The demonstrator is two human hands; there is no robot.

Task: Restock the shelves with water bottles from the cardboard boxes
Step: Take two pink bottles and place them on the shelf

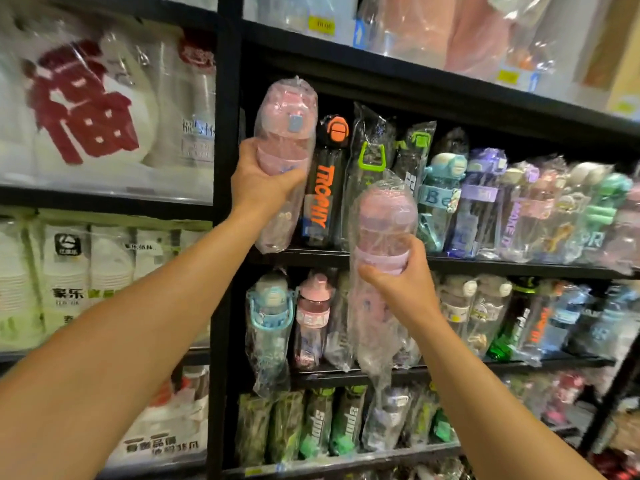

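Both hands are clamped: left hand [258, 181] grips one wrapped pink bottle [284, 133], right hand [401, 289] another pink bottle [381, 220].

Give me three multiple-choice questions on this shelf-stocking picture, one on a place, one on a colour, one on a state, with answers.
1. Where is the bottle in the left hand?
A. far left of the row beside the black Trophy bottle
B. bottom shelf
C. in a box
2. What colour are both held bottles?
A. green
B. pink
C. black
3. What state is the right hand in?
A. open, idle
B. pressing flat
C. gripping a wrapped bottle

Answers: A, the left-hand bottle meets that shelf's left end; B, both look pink under plastic; C, fingers curl round the right-hand bottle.
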